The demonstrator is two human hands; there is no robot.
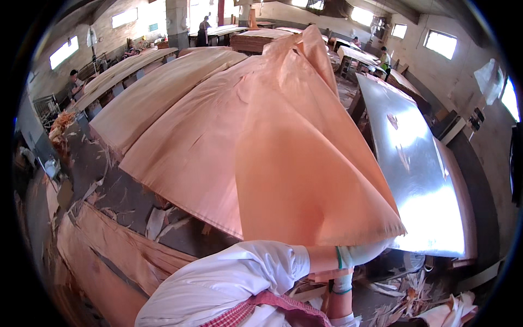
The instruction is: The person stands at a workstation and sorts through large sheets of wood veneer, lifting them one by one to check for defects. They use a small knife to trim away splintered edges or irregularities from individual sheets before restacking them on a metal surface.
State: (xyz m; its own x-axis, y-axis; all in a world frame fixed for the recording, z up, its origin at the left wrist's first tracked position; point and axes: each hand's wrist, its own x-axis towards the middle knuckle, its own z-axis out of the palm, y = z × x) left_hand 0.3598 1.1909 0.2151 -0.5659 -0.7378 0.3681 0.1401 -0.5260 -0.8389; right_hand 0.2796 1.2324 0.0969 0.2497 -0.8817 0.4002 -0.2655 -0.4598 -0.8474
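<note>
A large orange-pink wood veneer sheet (305,185) is raised and billowing in front of me, its near edge lying over my forearm. My left hand (368,253), in a white glove with a green cuff, is closed on the sheet's near right corner; its fingertips are tucked out of sight. Just below it is my right hand (342,283), in a similar glove, beside a small strip of veneer under my left forearm. Its fingers are hidden. Beneath the raised sheet spreads a stack of paler veneer sheets (190,141).
A shiny metal-topped table (406,147) stands at the right. Another veneer stack (158,103) lies to the left, and loose sheets (117,245) rest at lower left. Veneer scraps (411,294) litter the floor at lower right. Several people, one by the pillar (202,32), are farther back.
</note>
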